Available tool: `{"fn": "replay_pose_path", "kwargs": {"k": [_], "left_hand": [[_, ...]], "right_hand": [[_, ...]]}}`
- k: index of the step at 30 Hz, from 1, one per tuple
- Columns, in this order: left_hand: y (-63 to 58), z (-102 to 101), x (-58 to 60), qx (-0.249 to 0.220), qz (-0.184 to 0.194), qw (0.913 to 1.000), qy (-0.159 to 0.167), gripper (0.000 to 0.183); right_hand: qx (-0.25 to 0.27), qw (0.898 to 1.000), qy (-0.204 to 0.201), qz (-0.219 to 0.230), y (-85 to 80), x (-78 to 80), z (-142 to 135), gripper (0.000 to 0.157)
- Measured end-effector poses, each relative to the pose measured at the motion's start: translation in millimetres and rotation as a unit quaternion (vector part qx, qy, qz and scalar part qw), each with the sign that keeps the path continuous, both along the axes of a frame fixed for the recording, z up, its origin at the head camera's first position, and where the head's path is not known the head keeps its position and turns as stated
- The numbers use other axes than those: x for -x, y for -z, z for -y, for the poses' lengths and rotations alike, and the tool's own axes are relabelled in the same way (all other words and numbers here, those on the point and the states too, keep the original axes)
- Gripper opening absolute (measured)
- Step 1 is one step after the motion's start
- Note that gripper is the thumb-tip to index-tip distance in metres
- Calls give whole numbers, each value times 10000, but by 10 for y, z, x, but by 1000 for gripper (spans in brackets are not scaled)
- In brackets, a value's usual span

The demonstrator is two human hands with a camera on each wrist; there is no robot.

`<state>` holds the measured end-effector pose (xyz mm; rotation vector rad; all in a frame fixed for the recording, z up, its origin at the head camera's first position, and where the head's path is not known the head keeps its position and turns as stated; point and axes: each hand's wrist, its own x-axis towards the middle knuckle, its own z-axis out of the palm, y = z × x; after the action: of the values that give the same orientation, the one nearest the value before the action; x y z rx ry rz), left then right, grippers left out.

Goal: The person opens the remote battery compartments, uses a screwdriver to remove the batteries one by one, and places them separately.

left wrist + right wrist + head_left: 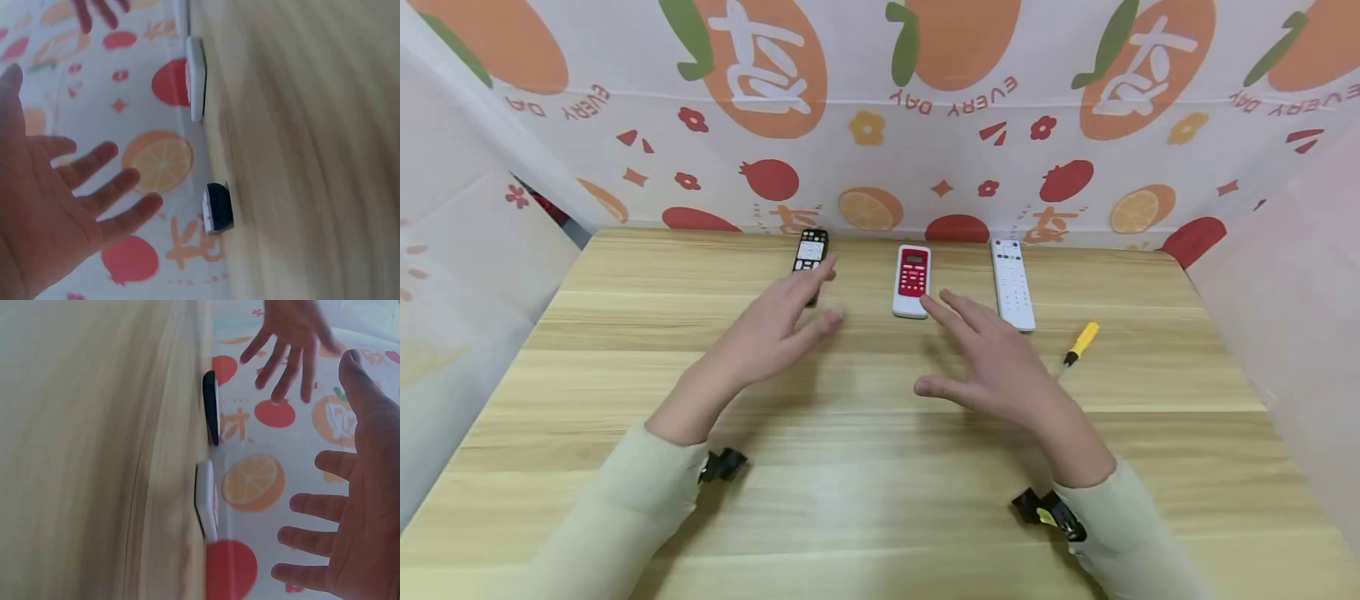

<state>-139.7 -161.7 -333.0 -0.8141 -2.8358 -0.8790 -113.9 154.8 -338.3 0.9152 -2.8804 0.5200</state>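
Observation:
My left hand (763, 333) hovers above the table with its fingers spread, holding nothing. Its fingers partly cover the black remote control (811, 250) in the head view. Across from it, my right hand (996, 362) is also raised with fingers apart and nothing in its grasp. Just beyond its fingertips lies a white remote with a red face (912, 282). To the right, a long white remote control (1012, 287) lies near the back. A screwdriver with a yellow handle (1084, 340) rests beside the right hand, its shaft partly hidden.
The wooden table (850, 500) ends at the back against a hanging fruit-print cloth (880, 167). Pale cloth also hangs along both sides. A small black device is strapped at each sleeve cuff.

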Motion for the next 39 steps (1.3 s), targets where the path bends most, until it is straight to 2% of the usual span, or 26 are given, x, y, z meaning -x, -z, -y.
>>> {"fn": "replay_pose_path", "kwargs": {"k": [4,9,18,23,28,32,35,39], "left_hand": [[12,20,217,-688,334,9958,-496,70],[37,113,422,-1354,885,9818,-998,71],[88,304,494,-1413,1429,9658,-1640,75],[109,362,511,-1422,1904,9528,-1888,85],[157,386,535,-1471,2254,9438,-1918,92],[199,386,536,-1577,2506,9364,-1886,92],[227,356,547,-1895,2562,9308,-1790,87],[248,287,576,-2514,2715,9172,-1479,74]], "right_hand": [[60,9995,61,299,-5,113,203,92],[161,9977,77,658,45,290,479,90],[939,9869,171,1303,126,588,957,78],[1458,9742,323,1690,180,751,1169,72],[1923,9577,369,2108,303,851,1359,73],[2190,9400,491,2571,392,902,1497,79],[2357,9269,639,2851,390,951,1606,83],[2377,9192,754,3049,330,1002,1720,85]]}}
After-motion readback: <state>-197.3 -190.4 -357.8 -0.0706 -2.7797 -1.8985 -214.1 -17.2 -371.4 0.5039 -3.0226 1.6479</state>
